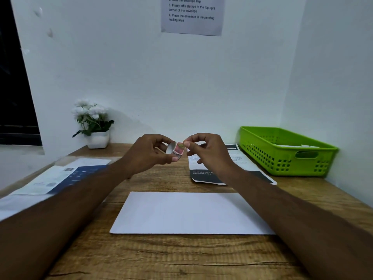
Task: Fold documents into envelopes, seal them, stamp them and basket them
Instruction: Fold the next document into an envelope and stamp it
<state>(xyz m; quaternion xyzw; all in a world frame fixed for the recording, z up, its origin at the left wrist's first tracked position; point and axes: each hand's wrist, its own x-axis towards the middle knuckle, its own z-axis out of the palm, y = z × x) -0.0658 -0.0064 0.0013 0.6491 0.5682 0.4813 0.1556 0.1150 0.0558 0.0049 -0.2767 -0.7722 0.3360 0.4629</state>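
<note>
Unstamped, seemingly sealed, the envelope [191, 213] lies on the desk [161, 259]; at twelve o'clock the left hand [149, 150] and right hand [207, 152] pinch a stamp strip [178, 149]. Stamping and the two-o'clock basket [262, 158] remain.

The instruction sheet [191, 17] on the wall is cut off by the top edge, so only its points 2 to 4 show. The stamp strip [177, 149] is pinched between the left hand [149, 150] and the right hand [210, 152]. Its design is too small to make out beyond red and green patches, and the left thumb covers its lower end. The right hand and forearm hide the middle of the printed document [203, 175], whose fine print cannot be read. The papers [60, 176] at the left are blurred, run off the left edge and lie partly under the left forearm. The green basket [282, 156] hides most of its contents behind its wall; only something white shows above it. The right forearm covers the white envelope's [189, 213] right edge.
</note>
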